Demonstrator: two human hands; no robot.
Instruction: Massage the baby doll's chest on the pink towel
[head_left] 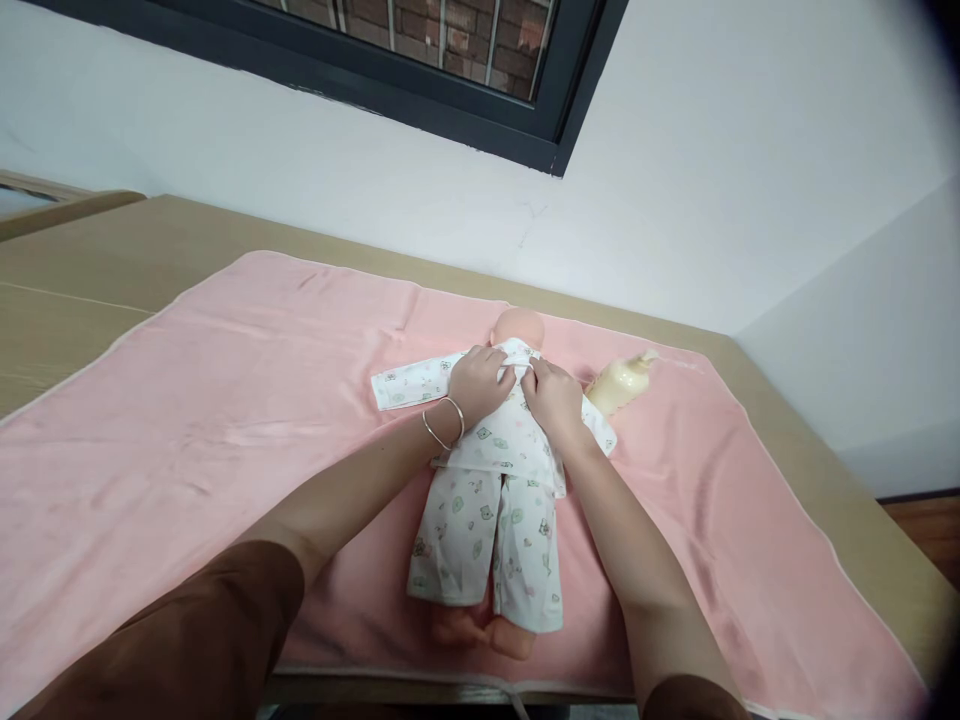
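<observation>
Baby doll of peach plastic, dressed in white printed cotton, is lying on its back in the middle of the pink plush towel. Its long axis is running from near to far: bare feet toward the person, head away.

Brown sleeves are entering at the near edge, forearms reaching along either side of the doll.

White printed cotton trousers are covering the legs.

White printed cotton shirt is covering the trunk; one sleeve is lying flat out to the left.

Two thin silver bangles are sitting on the left wrist.

Left hand and right hand are meeting at the far end of the doll, just below the chin, neither nearer than the other. Fingers of both are closing on the shirt's neck opening, pinching the fabric between them.

Cream plastic bottle-shaped item is lying on the towel just right of the right hand, tip pointing away; its kind cannot be told.

Light wooden counter is carrying the towel.

White wall is rising behind, with a dark-framed window above.
</observation>
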